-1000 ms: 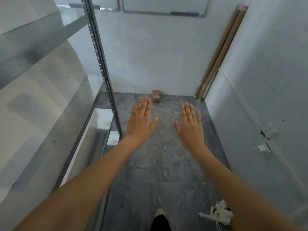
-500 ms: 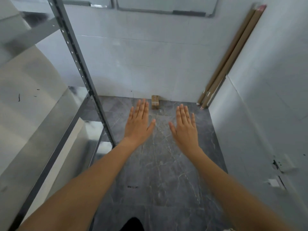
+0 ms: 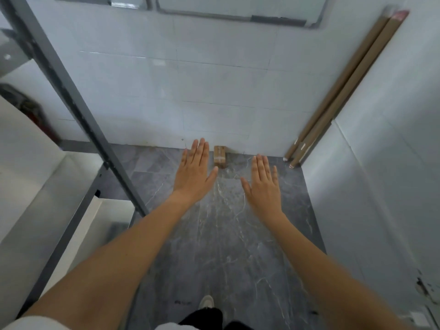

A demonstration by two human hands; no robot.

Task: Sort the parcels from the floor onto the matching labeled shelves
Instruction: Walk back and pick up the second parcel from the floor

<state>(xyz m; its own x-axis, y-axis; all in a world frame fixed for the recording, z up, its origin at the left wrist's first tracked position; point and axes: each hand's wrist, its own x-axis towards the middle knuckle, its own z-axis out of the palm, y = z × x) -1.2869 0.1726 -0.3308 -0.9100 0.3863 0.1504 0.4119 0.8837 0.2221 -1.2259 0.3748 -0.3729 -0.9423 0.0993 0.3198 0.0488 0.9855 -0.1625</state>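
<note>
One small brown cardboard parcel point(image 3: 219, 156) with clear tape stands on the grey marble floor against the far white tiled wall. My left hand point(image 3: 193, 173) is stretched out flat, palm down, fingers straight, just left of the parcel in the picture and well short of it. My right hand point(image 3: 263, 186) is held the same way, empty, to the parcel's right. Neither hand touches anything. A metal shelf unit point(image 3: 78, 115) with a dark slotted upright and white boards fills the left side; no labels show.
Two long cardboard tubes point(image 3: 338, 91) lean in the far right corner. A white wall point(image 3: 381, 186) closes the right side, leaving a narrow floor aisle point(image 3: 221, 246). My shoe point(image 3: 206, 301) shows at the bottom edge.
The view has tilted up and moved forward along the aisle. The parcel and far wall appear nearer. Both hands stay flat and empty, reaching ahead.
</note>
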